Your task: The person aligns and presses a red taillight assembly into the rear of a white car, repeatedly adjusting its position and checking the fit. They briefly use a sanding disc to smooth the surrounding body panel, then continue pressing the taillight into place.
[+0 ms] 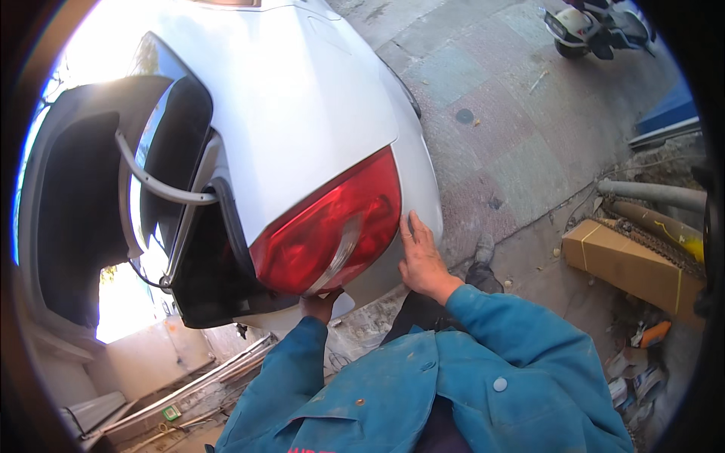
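A red tail light (340,219) with a pale curved stripe sits at the rear corner of a white car (310,90). My right hand (424,260) lies open, its fingers stretched against the white bodywork just right of the light. At the light's lower edge is my left hand (321,304). Its fingers are hidden behind that edge, so whether they grip anything does not show. Both arms wear teal jacket sleeves.
The raised trunk lid (79,196) with its curved hinge arm (155,185) is at left. A long cardboard box (630,260) stands at right near a grey pipe (653,194). A scooter (596,29) is parked at the far right on the paving. Long strips (189,385) lie lower left.
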Available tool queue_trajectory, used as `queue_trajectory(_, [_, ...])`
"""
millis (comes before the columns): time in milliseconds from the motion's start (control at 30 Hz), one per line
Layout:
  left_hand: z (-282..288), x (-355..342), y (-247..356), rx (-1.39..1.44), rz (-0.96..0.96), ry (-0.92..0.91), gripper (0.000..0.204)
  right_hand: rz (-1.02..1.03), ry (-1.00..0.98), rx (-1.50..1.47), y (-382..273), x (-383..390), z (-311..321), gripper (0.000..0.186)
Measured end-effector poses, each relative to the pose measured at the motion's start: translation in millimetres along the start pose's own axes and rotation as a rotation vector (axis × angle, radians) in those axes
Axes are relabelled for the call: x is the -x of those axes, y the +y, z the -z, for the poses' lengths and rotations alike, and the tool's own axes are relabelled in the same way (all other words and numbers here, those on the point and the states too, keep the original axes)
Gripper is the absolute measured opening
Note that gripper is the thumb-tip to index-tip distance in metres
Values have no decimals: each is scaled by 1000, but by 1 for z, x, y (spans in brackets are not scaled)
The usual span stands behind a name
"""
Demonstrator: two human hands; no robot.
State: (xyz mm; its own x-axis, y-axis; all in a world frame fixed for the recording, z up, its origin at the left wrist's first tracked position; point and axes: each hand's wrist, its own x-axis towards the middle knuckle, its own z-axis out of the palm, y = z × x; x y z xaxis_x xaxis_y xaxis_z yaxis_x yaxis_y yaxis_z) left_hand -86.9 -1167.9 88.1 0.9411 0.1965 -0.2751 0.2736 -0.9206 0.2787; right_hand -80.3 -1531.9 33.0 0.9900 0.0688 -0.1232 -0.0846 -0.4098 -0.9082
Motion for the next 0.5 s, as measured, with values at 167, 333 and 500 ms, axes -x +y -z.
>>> queue_trajectory(167, [-7, -1, -21, 29, -31, 70, 99, -2, -6, 74, -13, 12, -23, 108])
queue_trajectory(333, [-2, 2, -4, 211, -40, 71, 106, -49, -1, 144, -24, 23, -43, 111])
queue_trajectory(500, [2, 4, -2, 247, -122, 75, 100, -94, -20, 282, -42, 40, -76, 114])
